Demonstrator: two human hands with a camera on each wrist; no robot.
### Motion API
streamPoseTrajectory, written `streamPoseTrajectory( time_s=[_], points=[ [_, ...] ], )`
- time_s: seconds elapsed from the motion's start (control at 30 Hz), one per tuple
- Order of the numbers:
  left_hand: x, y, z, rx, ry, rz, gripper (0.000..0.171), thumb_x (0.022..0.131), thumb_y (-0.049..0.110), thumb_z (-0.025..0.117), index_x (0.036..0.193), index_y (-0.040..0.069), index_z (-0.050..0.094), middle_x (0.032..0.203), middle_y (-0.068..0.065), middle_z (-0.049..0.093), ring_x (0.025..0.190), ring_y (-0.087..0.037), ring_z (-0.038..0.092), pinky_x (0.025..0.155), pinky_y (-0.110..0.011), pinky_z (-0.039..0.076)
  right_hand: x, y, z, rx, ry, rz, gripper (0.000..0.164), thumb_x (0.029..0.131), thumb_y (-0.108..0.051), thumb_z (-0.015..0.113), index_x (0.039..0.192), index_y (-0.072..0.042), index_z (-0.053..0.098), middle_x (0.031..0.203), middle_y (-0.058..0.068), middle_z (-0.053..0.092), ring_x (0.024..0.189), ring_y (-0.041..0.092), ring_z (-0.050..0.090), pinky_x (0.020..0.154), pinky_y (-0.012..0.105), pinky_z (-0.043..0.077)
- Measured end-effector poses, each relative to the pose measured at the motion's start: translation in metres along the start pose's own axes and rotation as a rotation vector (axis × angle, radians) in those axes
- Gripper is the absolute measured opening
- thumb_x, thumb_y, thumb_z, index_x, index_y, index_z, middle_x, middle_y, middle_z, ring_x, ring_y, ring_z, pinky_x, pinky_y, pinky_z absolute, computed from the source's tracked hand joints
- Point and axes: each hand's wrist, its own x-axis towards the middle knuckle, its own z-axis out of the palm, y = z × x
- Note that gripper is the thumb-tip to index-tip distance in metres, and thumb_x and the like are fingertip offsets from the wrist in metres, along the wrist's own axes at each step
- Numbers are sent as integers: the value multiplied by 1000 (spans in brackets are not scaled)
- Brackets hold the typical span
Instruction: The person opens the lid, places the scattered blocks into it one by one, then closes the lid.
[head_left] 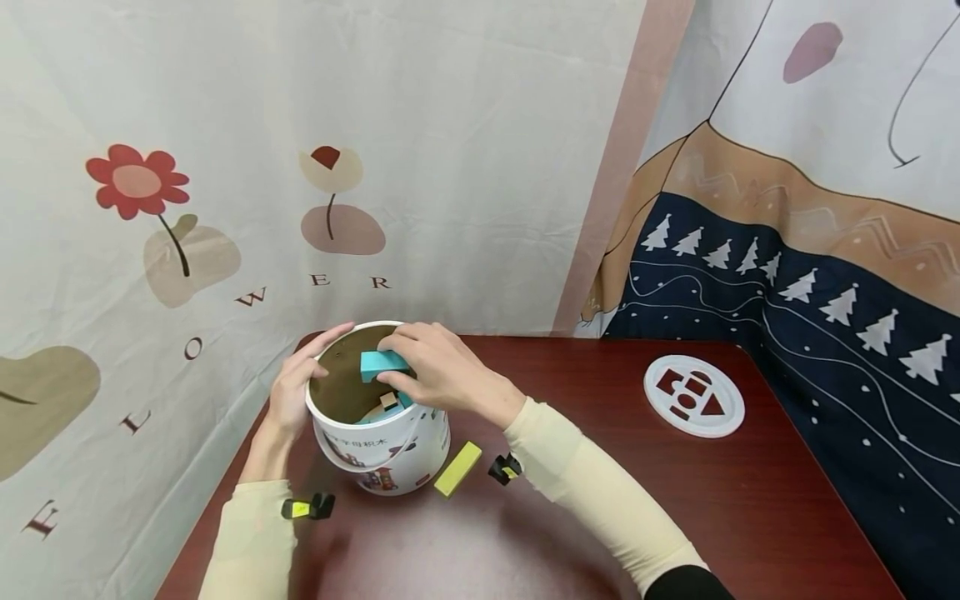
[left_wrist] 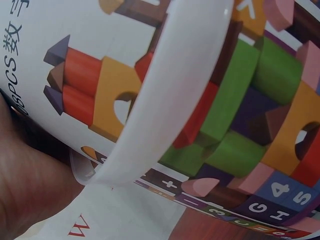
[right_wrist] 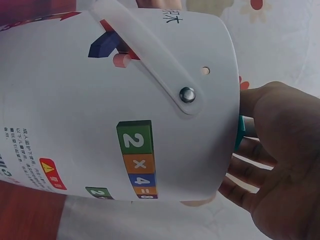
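Note:
A white printed bucket (head_left: 408,450) stands upright on the table, its handle (left_wrist: 165,95) hanging down the side. Several wooden blocks (head_left: 388,402) lie inside, mostly hidden by the wall. My left hand (head_left: 291,387) holds the bucket's rim on the left, with its thumb over the edge. Over the opening, my right hand (head_left: 442,367) pinches a turquoise block (head_left: 378,365) between thumb and fingers. In the right wrist view, only a sliver of that block (right_wrist: 240,132) shows past the rim.
A yellow block (head_left: 457,469) lies on the dark red table (head_left: 570,400) just right of the bucket. Farther right is a round white lid (head_left: 708,423) with shaped cutouts. Printed cloth (head_left: 465,167) hangs behind the table.

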Motion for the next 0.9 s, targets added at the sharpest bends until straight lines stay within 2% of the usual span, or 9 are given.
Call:
streamPoseTrajectory(
  time_s=[0.27, 0.5, 0.73, 0.9],
  points=[
    [0, -1, 0, -13, -9, 5, 72, 86, -13, 23, 154, -3, 47, 151, -22, 49, 127, -41, 48, 96, -29, 49, 6, 0, 4, -7, 5, 8, 36, 97, -39, 68, 123, -14, 72, 114, -5, 67, 98, 8, 56, 86, 30, 48],
    [0, -1, 1, -49, -18, 5, 73, 84, -13, 23, 154, -4, 46, 148, -28, 49, 125, -45, 50, 93, -32, 53, 8, 1, 7, 4, 6, 10, 45, 99, -42, 64, 131, -11, 69, 129, 0, 67, 119, 16, 57, 100, 38, 45],
    [0, -2, 1, -50, -21, 17, 73, 84, -13, 24, 153, -7, 45, 145, -30, 51, 123, -45, 51, 93, -32, 53, 6, 2, 9, -38, -39, -14, 57, 100, -52, 57, 140, -12, 63, 145, 4, 57, 135, 18, 46, 112, 41, 36],
    [0, -2, 1, -44, -17, 33, 72, 84, -13, 24, 152, -5, 48, 145, -28, 52, 124, -43, 51, 94, -31, 52, 5, 2, 11, -60, -60, -29, 64, 100, -58, 53, 147, -15, 57, 153, 7, 49, 142, 22, 36, 116, 42, 30]
  ],
)
